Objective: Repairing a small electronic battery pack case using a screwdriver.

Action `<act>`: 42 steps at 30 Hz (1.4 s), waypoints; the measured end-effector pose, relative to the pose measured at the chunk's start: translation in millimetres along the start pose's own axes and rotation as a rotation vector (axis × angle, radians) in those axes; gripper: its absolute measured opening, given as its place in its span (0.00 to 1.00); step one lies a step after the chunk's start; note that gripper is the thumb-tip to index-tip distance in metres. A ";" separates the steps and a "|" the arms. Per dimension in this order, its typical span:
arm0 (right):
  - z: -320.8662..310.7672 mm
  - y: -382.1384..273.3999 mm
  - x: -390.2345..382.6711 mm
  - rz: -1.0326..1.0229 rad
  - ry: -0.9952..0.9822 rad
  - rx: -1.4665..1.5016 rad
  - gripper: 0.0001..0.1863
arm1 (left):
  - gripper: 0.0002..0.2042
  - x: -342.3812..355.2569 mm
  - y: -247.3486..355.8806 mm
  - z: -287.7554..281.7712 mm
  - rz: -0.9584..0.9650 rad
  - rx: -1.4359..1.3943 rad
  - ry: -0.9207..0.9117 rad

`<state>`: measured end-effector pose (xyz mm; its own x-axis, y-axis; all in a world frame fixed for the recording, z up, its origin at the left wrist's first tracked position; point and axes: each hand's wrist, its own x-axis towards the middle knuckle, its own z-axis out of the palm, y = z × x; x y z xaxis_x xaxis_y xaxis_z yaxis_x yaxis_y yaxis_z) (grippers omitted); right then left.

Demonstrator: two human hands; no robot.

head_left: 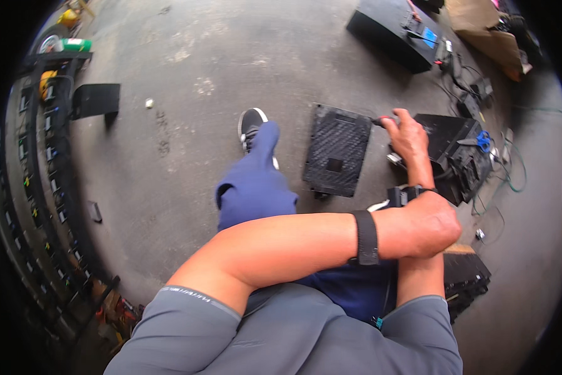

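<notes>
My right hand point(409, 139) reaches forward and is closed on a small tool with a red and black handle point(386, 120), most of it covered by my fingers. The tool is at the right edge of a flat black case point(336, 153) with a textured top, lying on the floor. My left arm crosses over my body. My left hand point(426, 224) is curled in a fist over my right forearm, its fingertips out of sight. Just beyond it, a black device point(406, 195) sits at my right wrist.
Right of the case stands a black boxy unit point(446, 147) with blue-handled scissors point(482, 142) on it and cables around. A larger black box point(393, 34) and an open cardboard box point(487, 34) lie farther off. A black rack point(56, 181) runs along the left.
</notes>
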<state>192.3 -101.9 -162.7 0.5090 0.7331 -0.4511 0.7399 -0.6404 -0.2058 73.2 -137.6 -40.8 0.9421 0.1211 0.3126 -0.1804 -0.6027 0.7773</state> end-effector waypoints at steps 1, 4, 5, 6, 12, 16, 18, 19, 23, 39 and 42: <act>-0.7 14.9 2.9 0.009 0.021 0.018 0.28 | 0.06 3.9 0.1 6.0 0.037 -0.005 0.021; 6.7 15.9 2.7 -0.177 0.145 0.115 0.29 | 0.05 2.7 2.7 6.0 -0.009 0.032 0.028; 2.7 11.1 0.7 -0.188 0.104 0.196 0.30 | 0.05 1.7 2.8 5.7 -0.018 0.053 0.021; 11.2 26.3 6.4 -0.298 0.175 0.208 0.31 | 0.05 4.0 4.4 7.9 -0.022 0.061 0.020; 8.3 11.9 5.4 -0.104 0.094 0.026 0.27 | 0.05 -0.2 2.5 14.7 -0.036 0.134 0.095; 12.7 23.7 6.7 -0.250 0.163 0.155 0.27 | 0.05 1.3 2.6 11.5 -0.018 0.066 0.059; 11.4 23.5 11.2 -0.283 0.096 0.207 0.28 | 0.06 2.9 2.6 14.6 -0.031 0.040 0.044; 6.3 18.6 13.6 -0.181 0.054 0.141 0.28 | 0.06 2.7 2.5 16.6 -0.035 0.043 0.044; 5.7 5.9 6.1 -0.211 0.152 0.144 0.26 | 0.05 1.6 -0.3 15.0 -0.029 0.079 0.070; 16.9 19.9 7.7 -0.316 0.324 0.042 0.21 | 0.04 2.2 -0.4 17.2 -0.011 0.070 0.122; 18.4 24.0 10.4 -0.381 0.218 0.234 0.23 | 0.04 3.4 2.6 18.4 -0.047 0.098 0.095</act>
<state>207.2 -113.8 -188.3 0.3203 0.9399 -0.1186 0.7856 -0.3335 -0.5212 81.1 -153.3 -47.7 0.9170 0.2224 0.3312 -0.1042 -0.6679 0.7369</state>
